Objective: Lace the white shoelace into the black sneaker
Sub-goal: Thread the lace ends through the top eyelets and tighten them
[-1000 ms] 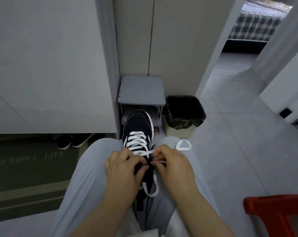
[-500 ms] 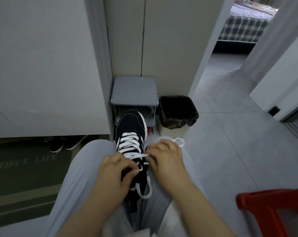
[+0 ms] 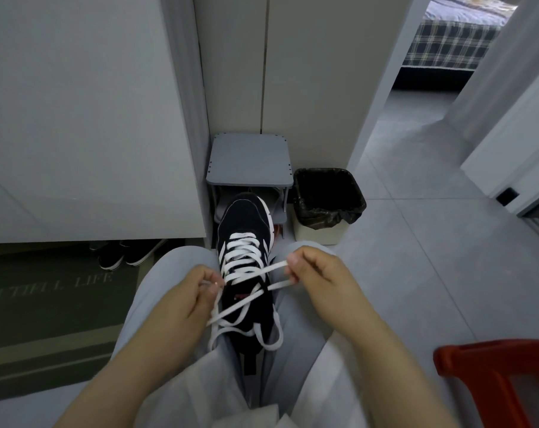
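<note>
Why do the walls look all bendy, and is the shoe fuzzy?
Head view: the wide-angle lens bows the door frame; light is dim and even, no glare; the black sneaker and white shoelace look sharp; the doormat lettering looks soft.

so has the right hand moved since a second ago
Yes. The right hand was over the tongue of the black sneaker; now it is off to the shoe's right side, pinching the white shoelace.
</note>
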`<state>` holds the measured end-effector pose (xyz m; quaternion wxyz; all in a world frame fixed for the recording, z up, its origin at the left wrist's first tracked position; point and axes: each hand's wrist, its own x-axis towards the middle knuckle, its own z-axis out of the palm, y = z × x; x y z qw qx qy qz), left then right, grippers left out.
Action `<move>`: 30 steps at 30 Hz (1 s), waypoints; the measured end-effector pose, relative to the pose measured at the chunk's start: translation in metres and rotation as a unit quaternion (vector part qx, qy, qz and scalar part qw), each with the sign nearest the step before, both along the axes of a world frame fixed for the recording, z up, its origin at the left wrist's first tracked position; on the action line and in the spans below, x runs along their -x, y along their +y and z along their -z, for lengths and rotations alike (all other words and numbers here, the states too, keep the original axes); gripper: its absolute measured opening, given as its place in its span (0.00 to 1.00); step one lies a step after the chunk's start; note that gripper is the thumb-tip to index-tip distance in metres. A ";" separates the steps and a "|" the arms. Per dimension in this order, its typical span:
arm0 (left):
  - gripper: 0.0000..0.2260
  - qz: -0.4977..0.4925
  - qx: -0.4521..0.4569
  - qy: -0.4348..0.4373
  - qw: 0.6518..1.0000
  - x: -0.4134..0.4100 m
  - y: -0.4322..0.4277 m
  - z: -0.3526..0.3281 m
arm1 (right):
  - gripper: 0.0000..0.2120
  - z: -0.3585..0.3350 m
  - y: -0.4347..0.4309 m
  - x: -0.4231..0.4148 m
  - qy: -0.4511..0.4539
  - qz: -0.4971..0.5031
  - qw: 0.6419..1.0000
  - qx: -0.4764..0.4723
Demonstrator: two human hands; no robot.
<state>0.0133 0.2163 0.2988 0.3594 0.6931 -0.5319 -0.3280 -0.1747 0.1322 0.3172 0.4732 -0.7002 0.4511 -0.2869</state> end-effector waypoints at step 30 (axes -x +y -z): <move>0.08 0.055 -0.033 -0.251 0.966 -0.007 -0.011 -0.001 | 0.11 -0.003 0.005 -0.003 -0.055 0.003 0.974 -0.219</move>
